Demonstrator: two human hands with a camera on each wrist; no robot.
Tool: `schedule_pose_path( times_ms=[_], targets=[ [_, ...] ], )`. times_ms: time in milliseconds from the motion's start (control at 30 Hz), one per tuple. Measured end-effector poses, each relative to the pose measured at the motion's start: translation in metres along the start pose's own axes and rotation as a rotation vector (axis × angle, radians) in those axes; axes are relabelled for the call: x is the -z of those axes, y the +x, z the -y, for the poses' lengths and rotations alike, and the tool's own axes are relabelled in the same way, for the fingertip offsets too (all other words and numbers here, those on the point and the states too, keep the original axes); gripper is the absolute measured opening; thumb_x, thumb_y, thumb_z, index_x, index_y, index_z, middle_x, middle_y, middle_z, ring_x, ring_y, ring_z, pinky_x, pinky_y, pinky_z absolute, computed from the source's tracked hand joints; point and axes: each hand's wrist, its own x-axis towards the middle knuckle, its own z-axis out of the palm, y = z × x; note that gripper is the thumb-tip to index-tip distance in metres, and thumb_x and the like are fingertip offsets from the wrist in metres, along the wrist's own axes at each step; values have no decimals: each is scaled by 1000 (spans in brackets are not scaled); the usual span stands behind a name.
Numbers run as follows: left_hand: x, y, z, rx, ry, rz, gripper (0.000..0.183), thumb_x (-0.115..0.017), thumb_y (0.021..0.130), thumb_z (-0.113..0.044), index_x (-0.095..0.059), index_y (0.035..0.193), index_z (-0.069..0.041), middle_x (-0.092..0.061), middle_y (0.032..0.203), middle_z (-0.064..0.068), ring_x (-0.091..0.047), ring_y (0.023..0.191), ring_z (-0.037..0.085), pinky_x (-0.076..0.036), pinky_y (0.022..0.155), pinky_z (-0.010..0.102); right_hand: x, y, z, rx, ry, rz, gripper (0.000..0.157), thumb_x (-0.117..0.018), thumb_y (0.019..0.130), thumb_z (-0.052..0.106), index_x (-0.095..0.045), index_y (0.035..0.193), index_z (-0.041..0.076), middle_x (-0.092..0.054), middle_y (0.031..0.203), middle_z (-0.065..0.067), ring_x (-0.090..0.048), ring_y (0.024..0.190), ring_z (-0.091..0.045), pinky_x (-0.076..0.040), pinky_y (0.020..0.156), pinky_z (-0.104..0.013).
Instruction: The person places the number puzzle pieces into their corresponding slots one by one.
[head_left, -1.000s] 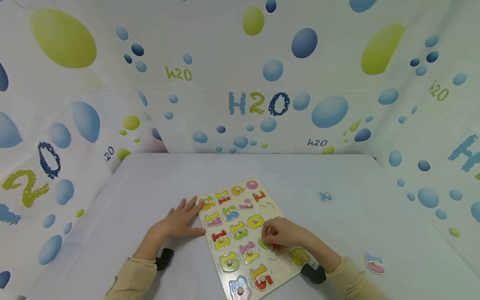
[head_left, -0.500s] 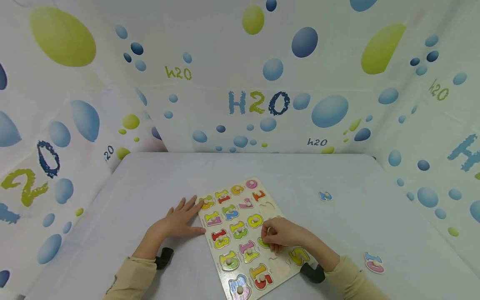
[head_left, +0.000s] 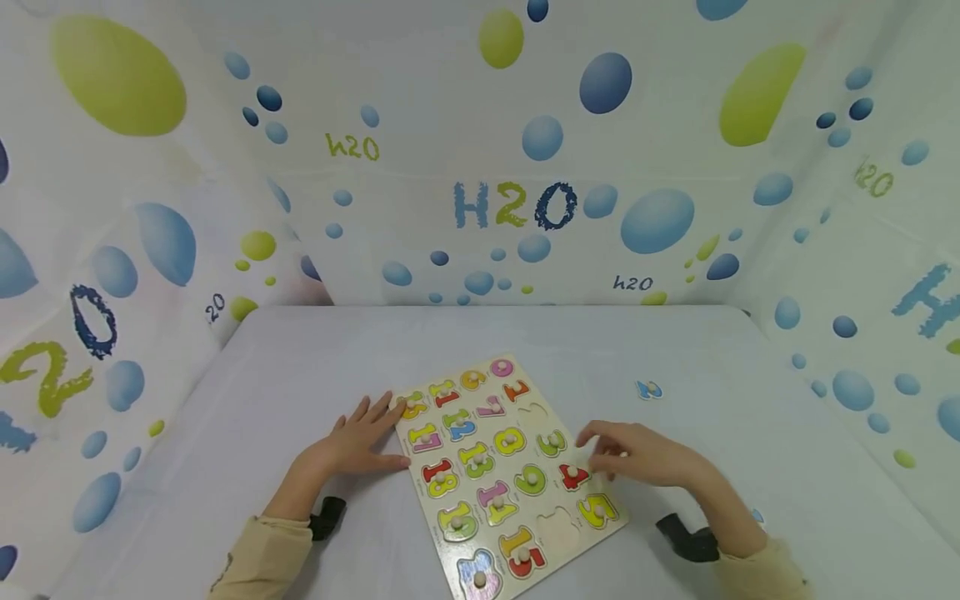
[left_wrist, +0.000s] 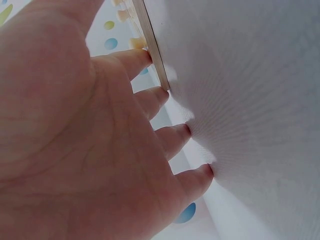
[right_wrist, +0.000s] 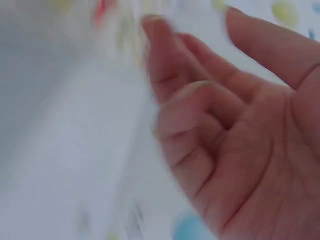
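Observation:
A wooden number puzzle board (head_left: 517, 446) lies turned at an angle on the table, with knobbed number pieces set in it. My left hand (head_left: 363, 442) is spread at its left edge, fingertips at the upper corner and thumb lower down; the left wrist view shows fingertips against the board's side and the tablecloth. Just right of the board hovers my right hand (head_left: 637, 452), thumb and forefinger apart, other fingers loosely bent, nothing held. Nearest to it are the red 4 (head_left: 573, 477) and green 3 (head_left: 552, 443). The green 9 (head_left: 531, 480) sits in its recess. Two recesses show bare wood.
A loose blue 2 piece (head_left: 648, 389) lies on the white tablecloth (head_left: 322, 350) beyond the right hand. Another loose piece (head_left: 757, 515) is mostly hidden behind the right forearm. Patterned curtains (head_left: 405, 225) stand around the table's back and sides.
My right hand has let go of the green 9 and moved right, off the board, uncovering the 9, 3 and 4. My left hand has stayed in place.

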Motion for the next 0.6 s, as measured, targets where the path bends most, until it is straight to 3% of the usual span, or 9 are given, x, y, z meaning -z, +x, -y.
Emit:
schedule_pose_path(
  times_ms=[167, 300, 467, 600],
  targets=[
    [-1, 1, -1, -3, 3, -1, 92, -68, 79, -50, -27, 147, -4, -14, 150, 24, -5, 133, 50, -9, 98, 69, 41, -61, -38, -153, -142, -85, 16, -63, 88, 8, -55, 102, 7, -57, 78, -1, -54, 65, -19, -45, 56, -29],
    [0, 1, 0, -6, 14, 0, 92, -67, 80, -51, -27, 147, -4, -14, 150, 24, -5, 133, 50, -9, 98, 69, 55, -101, -67, -336, -180, -97, 18, -67, 84, 7, -53, 95, 8, -54, 71, -2, -51, 62, -19, -41, 55, -33],
    [1, 0, 2, -10, 13, -3, 92, -67, 80, -51, -27, 147, -4, -14, 150, 24, -5, 133, 51, -9, 97, 69, 46, -117, -88, -536, -126, -61, 22, -72, 79, 15, -53, 89, 11, -55, 66, -3, -53, 59, -20, -40, 56, -35],
    [1, 0, 1, -15, 8, -4, 91, -67, 80, -51, -27, 147, -4, -14, 150, 24, -5, 133, 50, -9, 98, 69, 36, -118, -94, -603, -88, -41, 28, -76, 77, 20, -50, 83, 11, -56, 63, -3, -53, 56, -19, -39, 53, -32]
  ],
)
